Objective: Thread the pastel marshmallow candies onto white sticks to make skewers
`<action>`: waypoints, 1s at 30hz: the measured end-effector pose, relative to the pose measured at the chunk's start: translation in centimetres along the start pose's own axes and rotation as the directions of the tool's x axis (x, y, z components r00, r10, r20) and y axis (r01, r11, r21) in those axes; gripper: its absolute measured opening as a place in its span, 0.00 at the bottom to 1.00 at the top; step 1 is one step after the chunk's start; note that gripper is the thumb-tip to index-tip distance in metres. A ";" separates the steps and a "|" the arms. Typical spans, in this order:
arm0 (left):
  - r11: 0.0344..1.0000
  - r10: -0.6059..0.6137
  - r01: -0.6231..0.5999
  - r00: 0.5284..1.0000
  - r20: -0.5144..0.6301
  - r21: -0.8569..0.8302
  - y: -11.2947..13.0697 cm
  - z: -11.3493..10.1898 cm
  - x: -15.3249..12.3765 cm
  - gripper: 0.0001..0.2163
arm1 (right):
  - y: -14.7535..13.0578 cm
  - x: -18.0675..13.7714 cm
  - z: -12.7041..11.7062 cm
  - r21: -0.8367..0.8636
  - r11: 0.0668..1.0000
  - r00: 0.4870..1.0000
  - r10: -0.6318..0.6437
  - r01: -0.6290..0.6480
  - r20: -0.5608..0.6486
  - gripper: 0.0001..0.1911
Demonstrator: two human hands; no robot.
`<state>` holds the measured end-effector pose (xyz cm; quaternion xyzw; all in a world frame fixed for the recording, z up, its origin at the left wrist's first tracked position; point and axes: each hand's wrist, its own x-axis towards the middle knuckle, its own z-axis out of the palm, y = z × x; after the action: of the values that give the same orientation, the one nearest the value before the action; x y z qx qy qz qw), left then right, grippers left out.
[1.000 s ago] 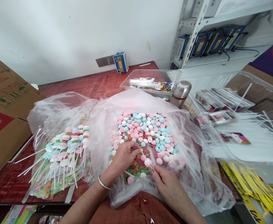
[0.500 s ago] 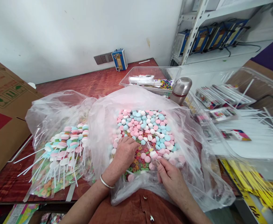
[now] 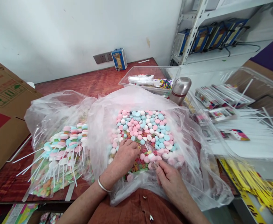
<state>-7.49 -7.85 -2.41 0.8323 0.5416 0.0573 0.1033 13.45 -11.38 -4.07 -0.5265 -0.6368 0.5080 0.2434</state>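
My right hand (image 3: 170,175) pinches the lower end of a thin white stick; a white candy (image 3: 151,156) and a small yellow ring sit on it. My left hand (image 3: 127,153) reaches into the open plastic bag (image 3: 136,95), its fingers curled down among ring candies (image 3: 136,168); its fingertips are hidden. Pink, blue and white button candies (image 3: 146,124) fill the back and right of the bag. On the left, candy skewers (image 3: 66,146) with white sticks are piled on another clear bag (image 3: 44,188) holding ring candies.
A steel flask (image 3: 180,88) stands behind the bag, beside a clear tray (image 3: 127,77) with packets and beads. To the right is a large bin (image 3: 230,152) of white sticks and packs. A cardboard box (image 3: 5,102) stands at the left. Yellow strips (image 3: 251,183) lie lower right.
The stick in my right hand has tipped lower toward the candies. My left hand has shifted slightly, still among the ring candies. The view has moved a little.
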 end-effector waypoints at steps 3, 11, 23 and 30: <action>0.965 -0.116 0.081 0.985 -0.128 -0.249 0.3 0.0 0.0 0.07 | -0.2 -0.3 0.0 0.008 1.000 1.000 -0.007 0.007 0.008 0.19; 0.313 -0.432 0.291 0.891 0.137 -0.904 1.1 -0.5 0.8 0.06 | -0.3 -0.7 0.2 0.054 0.998 0.996 0.007 -0.012 0.093 0.18; 0.558 -0.307 0.007 0.931 -0.198 -0.830 4.3 0.8 0.3 0.05 | 0.2 0.3 0.2 0.104 0.994 0.997 0.028 -0.020 -0.078 0.18; 0.565 -0.307 0.045 0.938 -0.159 -0.824 5.2 1.8 -0.3 0.07 | 0.7 0.8 0.7 0.173 0.985 0.985 0.044 -0.015 -0.164 0.21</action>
<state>-2.62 -10.39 -2.93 0.6163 0.5455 0.4060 0.3972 12.90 -10.98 -5.19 -0.5538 -0.5602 0.5184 0.3327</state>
